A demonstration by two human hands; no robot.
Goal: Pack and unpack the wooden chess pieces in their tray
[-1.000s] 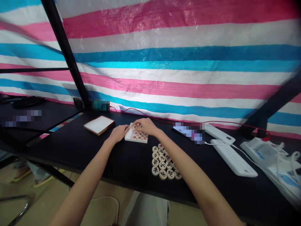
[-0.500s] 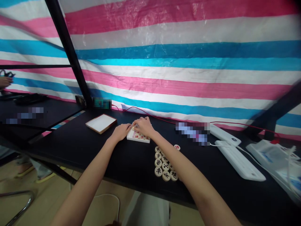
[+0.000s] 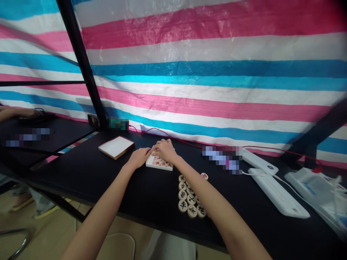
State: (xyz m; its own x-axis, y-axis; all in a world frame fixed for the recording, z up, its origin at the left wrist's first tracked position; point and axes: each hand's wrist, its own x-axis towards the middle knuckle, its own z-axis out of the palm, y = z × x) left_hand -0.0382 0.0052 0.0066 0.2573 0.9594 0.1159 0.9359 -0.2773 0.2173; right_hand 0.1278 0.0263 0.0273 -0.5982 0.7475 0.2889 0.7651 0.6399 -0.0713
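A small white box point(image 3: 159, 167) stands on the black table, with several red-marked round pieces point(image 3: 163, 163) lying in it. My left hand point(image 3: 140, 157) rests at the box's left edge, fingers reaching toward its rim; what they grip, if anything, is too small to tell. Over the upper part of the box is my right hand point(image 3: 164, 150), its fingers bent down among the pieces and hiding what they touch. Black-marked pieces point(image 3: 191, 199) are laid in rows beside and partly under my right forearm. One red-marked piece point(image 3: 204, 176) lies beyond them.
A shallow lid with white inside point(image 3: 116, 147) lies to the left. White power strips point(image 3: 278, 193), cables and a clear plastic bag point(image 3: 314, 187) are at the right. A striped sheet point(image 3: 203, 83) hangs behind. Another person's hand point(image 3: 29, 112) shows at the far left.
The view has tilted up slightly, so the table sits lower. My hands stay at the box with little visible movement. The other person's hand reaches further right.
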